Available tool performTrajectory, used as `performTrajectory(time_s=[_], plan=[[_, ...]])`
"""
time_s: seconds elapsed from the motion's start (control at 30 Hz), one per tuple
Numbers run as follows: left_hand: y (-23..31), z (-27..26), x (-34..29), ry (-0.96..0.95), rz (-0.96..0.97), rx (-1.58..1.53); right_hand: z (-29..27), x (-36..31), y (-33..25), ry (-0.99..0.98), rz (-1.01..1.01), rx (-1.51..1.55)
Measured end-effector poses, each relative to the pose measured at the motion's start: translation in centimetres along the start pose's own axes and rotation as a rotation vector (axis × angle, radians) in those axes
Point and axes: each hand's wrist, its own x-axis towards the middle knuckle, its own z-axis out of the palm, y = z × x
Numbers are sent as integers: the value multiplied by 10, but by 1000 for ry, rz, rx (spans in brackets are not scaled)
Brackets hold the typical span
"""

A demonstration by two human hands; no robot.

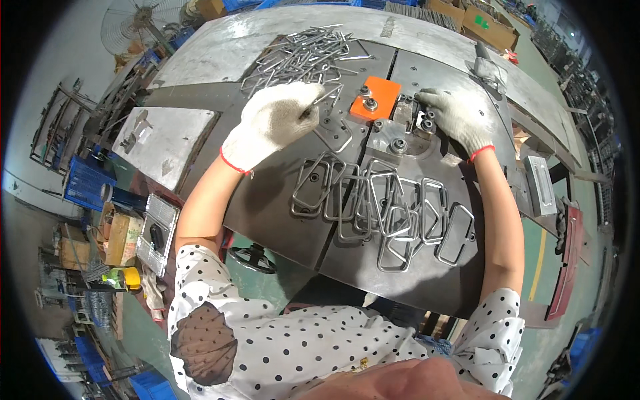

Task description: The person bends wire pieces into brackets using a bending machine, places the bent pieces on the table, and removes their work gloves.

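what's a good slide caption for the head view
Gloved left hand by piled metal rods, gloved right hand at a bolted metal fixture, rectangular wire frames lying nearer.

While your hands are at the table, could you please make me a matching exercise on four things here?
Things
1. Right hand
2. Orange plate
3. Wire frames
4. Pile of metal rods

Places and states
A. Spread over the near part of the metal table
B. Heaped at the table's far left
C. Gloved, at the right side of the metal fixture
D. Carrying two bolts

Pairs: 1-C, 2-D, 3-A, 4-B
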Motion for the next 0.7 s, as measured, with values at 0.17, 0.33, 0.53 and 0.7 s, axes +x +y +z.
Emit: performTrajectory(time_s=[0.17,0.33,0.53,0.7], plan=[[0,5,-5,58,8,109,-5,36,-13,-42,84,90],[-9,5,-15,113,12,64,15,71,-36,-163,284,-179],[-18,14,-20,250,103,-48,21,77,-28,-174,399,-28],[-23,18,-24,212,88,29,-6,63,-52,-61,407,194]])
